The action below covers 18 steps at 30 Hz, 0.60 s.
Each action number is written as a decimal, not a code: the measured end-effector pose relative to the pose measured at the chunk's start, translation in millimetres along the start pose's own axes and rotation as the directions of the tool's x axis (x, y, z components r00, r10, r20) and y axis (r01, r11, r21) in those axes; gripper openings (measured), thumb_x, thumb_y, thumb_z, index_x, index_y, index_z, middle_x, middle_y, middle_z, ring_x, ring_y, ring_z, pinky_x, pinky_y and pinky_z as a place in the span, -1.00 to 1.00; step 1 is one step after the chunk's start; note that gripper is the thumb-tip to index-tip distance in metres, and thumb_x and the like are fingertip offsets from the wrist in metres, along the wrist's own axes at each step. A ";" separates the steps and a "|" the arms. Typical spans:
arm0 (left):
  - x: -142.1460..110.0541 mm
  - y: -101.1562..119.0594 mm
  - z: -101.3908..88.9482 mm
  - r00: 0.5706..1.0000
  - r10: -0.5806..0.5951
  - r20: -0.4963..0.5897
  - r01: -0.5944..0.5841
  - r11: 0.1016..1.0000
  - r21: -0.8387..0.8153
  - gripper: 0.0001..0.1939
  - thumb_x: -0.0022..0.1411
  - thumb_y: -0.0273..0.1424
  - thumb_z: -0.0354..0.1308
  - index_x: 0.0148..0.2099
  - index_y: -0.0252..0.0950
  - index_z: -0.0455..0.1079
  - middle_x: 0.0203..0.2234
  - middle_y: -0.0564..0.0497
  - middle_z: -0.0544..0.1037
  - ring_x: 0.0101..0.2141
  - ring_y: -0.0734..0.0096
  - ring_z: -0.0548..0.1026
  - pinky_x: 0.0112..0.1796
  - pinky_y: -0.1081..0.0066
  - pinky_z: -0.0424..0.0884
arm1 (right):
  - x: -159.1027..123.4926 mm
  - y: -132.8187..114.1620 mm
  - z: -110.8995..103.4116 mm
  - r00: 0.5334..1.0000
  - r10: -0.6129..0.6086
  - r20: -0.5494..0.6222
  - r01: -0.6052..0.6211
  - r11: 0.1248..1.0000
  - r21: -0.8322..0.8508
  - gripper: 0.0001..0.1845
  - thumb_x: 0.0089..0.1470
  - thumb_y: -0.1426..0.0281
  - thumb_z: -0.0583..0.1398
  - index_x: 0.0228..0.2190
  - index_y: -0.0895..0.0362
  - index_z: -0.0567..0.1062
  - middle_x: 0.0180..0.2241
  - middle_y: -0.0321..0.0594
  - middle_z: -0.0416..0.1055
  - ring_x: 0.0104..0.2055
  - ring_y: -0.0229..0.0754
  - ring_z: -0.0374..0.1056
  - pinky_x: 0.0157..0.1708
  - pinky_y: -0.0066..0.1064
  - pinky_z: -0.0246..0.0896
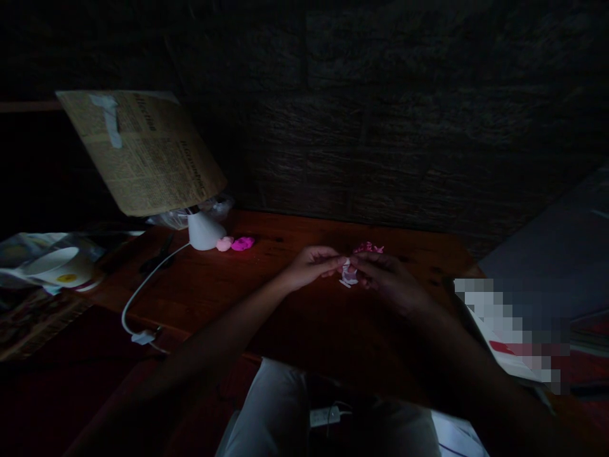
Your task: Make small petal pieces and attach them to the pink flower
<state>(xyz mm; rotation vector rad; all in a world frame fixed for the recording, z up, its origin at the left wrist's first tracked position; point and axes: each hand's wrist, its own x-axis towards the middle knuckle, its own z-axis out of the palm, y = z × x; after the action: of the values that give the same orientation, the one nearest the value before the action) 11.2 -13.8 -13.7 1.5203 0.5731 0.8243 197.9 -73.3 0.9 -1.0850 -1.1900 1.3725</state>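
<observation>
Over the middle of the wooden table (280, 311), my left hand (311, 265) and my right hand (392, 279) meet, fingers closed in a pinch. Between them is a small whitish piece (349, 274) with a pale pink or lilac middle; the dim light hides whether it is paper or clay. The fingertips of both hands touch its upper edge. Just behind my right hand lies a heap of small bright pink bits (369, 247). A pale pink lump (224, 244) and a magenta lump (243, 244), both clay-like, sit side by side farther left.
A lamp with a newsprint shade (152, 152) and white base (203, 231) stands at the back left, its white cord (137, 295) hanging over the front edge. A white cup (61, 266) is at far left. A dark brick wall (333, 127) rises behind the table.
</observation>
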 end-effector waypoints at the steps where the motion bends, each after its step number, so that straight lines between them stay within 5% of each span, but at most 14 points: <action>1: 0.0 0.0 -0.1 1.000 -0.003 0.002 0.003 1.000 -0.011 -0.54 0.08 -0.02 0.35 -0.31 -0.39 0.51 -0.56 0.08 0.45 -0.56 0.61 0.29 -0.51 0.51 0.14 | 0.4 0.1 0.1 1.000 0.003 -0.006 -0.003 1.000 0.002 -0.62 -0.15 0.07 0.45 -0.41 0.11 0.65 -0.50 -0.30 0.47 -0.51 -0.33 0.23 -0.51 -0.45 0.09; 18: -0.5 0.0 -2.2 0.999 -0.027 0.020 0.026 0.999 0.026 -0.54 0.07 -0.05 0.37 -0.27 -0.39 0.49 -0.57 0.09 0.44 -0.55 0.60 0.31 -0.49 0.51 0.19 | -0.4 0.0 -0.2 0.998 -0.056 0.024 0.057 0.995 -0.085 -0.65 -0.08 0.10 0.42 -0.33 0.09 0.66 -0.48 -0.28 0.47 -0.48 -0.29 0.23 -0.46 -0.41 0.13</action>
<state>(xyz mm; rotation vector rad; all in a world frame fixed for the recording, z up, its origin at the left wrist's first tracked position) 9.1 -12.8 -13.9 1.5400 0.5901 0.7828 198.2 -73.8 0.8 -1.0905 -1.2955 1.3028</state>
